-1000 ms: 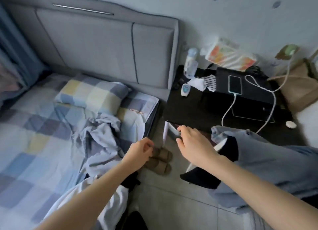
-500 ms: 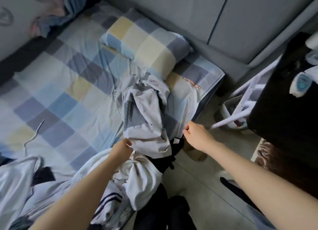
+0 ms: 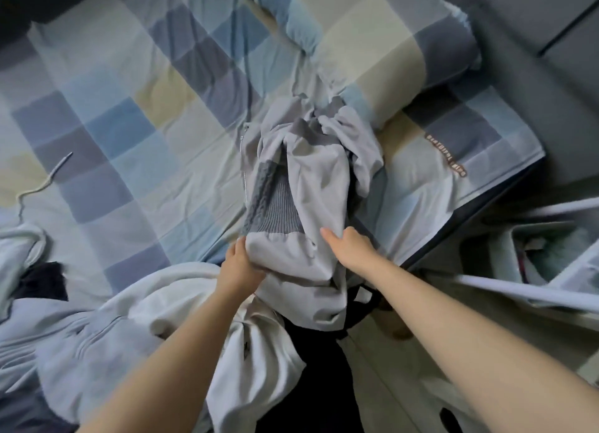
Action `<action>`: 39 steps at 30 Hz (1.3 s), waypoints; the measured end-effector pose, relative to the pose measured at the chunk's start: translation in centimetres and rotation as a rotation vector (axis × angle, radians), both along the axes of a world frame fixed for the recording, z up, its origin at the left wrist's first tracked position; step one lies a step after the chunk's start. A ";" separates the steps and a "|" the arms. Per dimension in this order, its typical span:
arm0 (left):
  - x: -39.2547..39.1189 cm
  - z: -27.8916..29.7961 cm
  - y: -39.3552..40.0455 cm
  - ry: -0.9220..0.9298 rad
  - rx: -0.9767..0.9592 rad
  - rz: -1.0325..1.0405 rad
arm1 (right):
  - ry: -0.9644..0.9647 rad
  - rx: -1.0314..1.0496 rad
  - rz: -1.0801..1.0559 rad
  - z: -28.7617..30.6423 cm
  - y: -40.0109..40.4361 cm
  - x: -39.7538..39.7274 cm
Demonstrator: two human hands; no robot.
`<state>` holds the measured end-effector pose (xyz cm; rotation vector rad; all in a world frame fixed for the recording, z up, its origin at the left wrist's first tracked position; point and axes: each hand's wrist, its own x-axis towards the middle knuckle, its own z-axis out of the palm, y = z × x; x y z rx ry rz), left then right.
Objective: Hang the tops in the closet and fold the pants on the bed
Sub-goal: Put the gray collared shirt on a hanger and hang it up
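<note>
— Two hands on one garment?
— Yes. The left hand (image 3: 240,267) grips the near edge of the grey zip top (image 3: 304,186); the right hand (image 3: 351,244) clutches its other side.
— Where does it lie?
— Crumpled at the bed (image 3: 129,115) edge, below the checked pillow (image 3: 382,43).

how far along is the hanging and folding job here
Early on. Nothing looks done: no folded pants show on the checked bedsheet, and no closet is in view. In hand: the left hand and right hand both grip the crumpled grey garment at the bed's edge. Left: a white garment and other clothes lie heaped at lower left, unsorted.
</note>
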<state>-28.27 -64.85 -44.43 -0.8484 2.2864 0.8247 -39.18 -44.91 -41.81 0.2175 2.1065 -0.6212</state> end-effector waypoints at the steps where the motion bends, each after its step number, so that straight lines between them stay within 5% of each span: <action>1: -0.2 -0.9 -0.1 0.005 0.007 0.041 | -0.018 0.007 0.018 -0.8 -0.6 -0.3; 8: -1.2 -4.1 0.1 -0.061 -0.117 -0.008 | -0.053 0.064 0.133 -3.5 -1.6 -1.3; 12: -1.4 -3.5 -0.1 0.077 0.028 0.360 | -0.046 -0.305 -0.464 -1.2 -1.7 -1.8; 15: -1.8 -1.4 0.3 0.211 0.227 0.699 | -0.262 -0.574 -0.902 1.4 -1.1 -2.6; 20: -3.8 4.7 2.3 0.355 0.248 0.656 | -0.402 -0.743 -1.216 6.6 -0.2 -4.0; 26: -5.1 14.2 3.7 0.453 0.464 0.756 | -0.187 -0.792 -1.176 15.0 0.3 -5.0; 33: -3.8 27.1 4.0 0.575 0.467 0.516 | 0.052 -0.820 -1.046 25.0 1.8 -3.4; 39: -1.5 37.1 6.1 0.708 0.747 0.550 | 0.089 -0.982 -1.126 31.0 4.9 1.9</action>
